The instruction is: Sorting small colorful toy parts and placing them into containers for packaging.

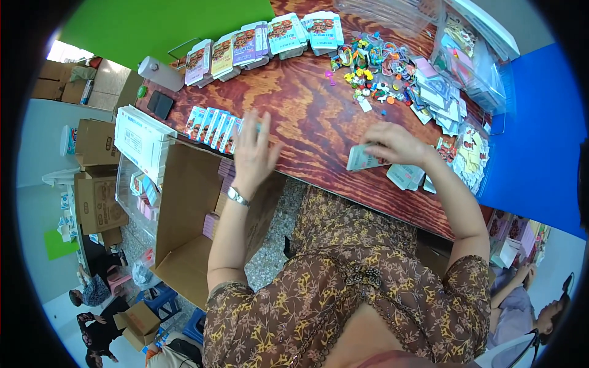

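My left hand, fingers stretched out and apart, is at the right end of a row of small upright blue-and-white boxes. Whether its fingertips touch the last box, I cannot tell. To the right, near the table's front edge, my right hand grips a pale teal printed carton, its fingers bent over the top. Just below that hand lies a small pile of similar pale flat cartons, partly under my wrist.
Fanned stacks of flat cartons line the table's back, beside a heap of small colourful trinkets. Loose cards and clear plastic bins stand at right. A cardboard box with pink packs sits below left. Other people are nearby.
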`<state>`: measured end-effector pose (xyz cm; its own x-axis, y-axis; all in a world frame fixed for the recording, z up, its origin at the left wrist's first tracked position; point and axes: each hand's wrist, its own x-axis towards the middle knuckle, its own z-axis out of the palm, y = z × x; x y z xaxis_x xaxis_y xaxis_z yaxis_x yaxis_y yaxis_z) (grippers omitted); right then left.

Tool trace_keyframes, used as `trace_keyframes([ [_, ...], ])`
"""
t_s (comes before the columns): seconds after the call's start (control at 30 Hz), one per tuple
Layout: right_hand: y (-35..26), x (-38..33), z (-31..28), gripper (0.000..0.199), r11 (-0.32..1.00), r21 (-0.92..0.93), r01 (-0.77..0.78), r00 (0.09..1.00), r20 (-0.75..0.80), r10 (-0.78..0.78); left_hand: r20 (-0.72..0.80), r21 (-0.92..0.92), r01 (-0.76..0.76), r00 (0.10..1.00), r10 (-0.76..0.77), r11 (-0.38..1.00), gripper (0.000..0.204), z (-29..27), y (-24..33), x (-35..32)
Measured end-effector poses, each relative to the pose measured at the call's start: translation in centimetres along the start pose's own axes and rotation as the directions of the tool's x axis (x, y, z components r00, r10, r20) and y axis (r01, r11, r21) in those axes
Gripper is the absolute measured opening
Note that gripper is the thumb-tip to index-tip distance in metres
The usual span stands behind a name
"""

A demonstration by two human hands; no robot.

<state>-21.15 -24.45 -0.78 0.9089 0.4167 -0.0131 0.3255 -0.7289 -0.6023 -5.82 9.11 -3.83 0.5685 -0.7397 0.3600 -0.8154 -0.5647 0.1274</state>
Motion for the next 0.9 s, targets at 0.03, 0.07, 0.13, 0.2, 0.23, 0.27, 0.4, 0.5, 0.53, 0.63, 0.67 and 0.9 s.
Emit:
trace_keyframes([
  [0.03, -0.3, 0.4, -0.3, 0.020, 0.976, 0.218, -0.014, 0.996, -0.086, 0.033, -0.027, -0.276, -0.039, 0.999, 0.032, 0.960, 0.090, -0.3, 1.2, 0.3],
  [0.07, -0.4, 0.6, -0.5, 0.020, 0.906, 0.424, -0.011, 0.983, -0.160, 0.087, 0.059, -0.435, -0.018, 0.997, 0.048, 0.900, 0.110, -0.2, 2.8, 0.5],
  [0.13, 0.0, 0.7, 0.3, 0.018, 0.844, 0.537, -0.008, 0.978, -0.173, 0.120, 0.180, -0.677, -0.004, 0.969, 0.171, 0.736, 0.132, 0.7, 6.5, 1.5],
  [0.2, -0.6, 1.2, 1.3, 0.015, 0.561, 0.827, 0.032, 0.966, -0.169, 0.194, 0.168, -0.832, -0.011, 0.948, 0.270, 0.555, 0.138, 1.5, 9.3, 2.5],
  [0.23, 0.0, 1.2, 2.0, 0.013, 0.572, 0.820, -0.001, 0.961, -0.158, 0.229, 0.154, -0.837, -0.029, 0.946, 0.286, 0.546, 0.138, 2.1, 9.6, 2.9],
  [0.27, 0.1, 1.8, 1.9, 0.014, 0.785, 0.598, 0.162, 0.946, -0.322, 0.049, 0.180, -0.917, 0.070, 0.951, 0.250, 0.393, 0.138, 3.0, 10.1, 3.2],
  [0.4, 0.6, 0.7, 3.0, 0.013, 0.731, 0.671, 0.125, 0.901, -0.386, 0.201, 0.218, -0.975, 0.221, 0.958, 0.188, 0.003, 0.140, 4.1, 12.1, 4.9],
  [0.5, 0.9, 0.1, 1.7, 0.020, 0.808, 0.584, 0.070, 0.902, -0.383, 0.199, 0.156, -0.958, 0.118, 0.979, 0.128, 0.260, 0.125, 5.4, 13.2, 4.7],
  [0.53, 0.9, -0.1, 1.4, 0.025, 0.858, 0.512, 0.030, 0.915, -0.359, 0.182, 0.167, -0.912, 0.133, 0.985, 0.053, 0.388, 0.117, 6.1, 13.5, 4.6],
  [0.63, 3.3, -1.1, -1.5, 0.038, 0.959, 0.090, -0.269, 0.874, -0.396, 0.282, 0.093, -0.828, 0.136, 0.990, -0.105, 0.544, 0.103, 9.6, 13.7, 4.3],
  [0.67, 5.7, -2.1, -1.9, 0.040, 0.925, -0.090, -0.370, 0.834, -0.470, 0.288, 0.022, -0.761, 0.106, 0.990, -0.137, 0.640, 0.103, 10.8, 13.9, 4.4],
  [0.9, 15.1, -7.6, -0.6, 0.027, 0.339, -0.569, -0.749, 0.652, -0.547, 0.525, 0.010, -0.750, -0.023, 0.999, 0.047, 0.661, 0.103, 10.9, 14.9, 3.5],
])
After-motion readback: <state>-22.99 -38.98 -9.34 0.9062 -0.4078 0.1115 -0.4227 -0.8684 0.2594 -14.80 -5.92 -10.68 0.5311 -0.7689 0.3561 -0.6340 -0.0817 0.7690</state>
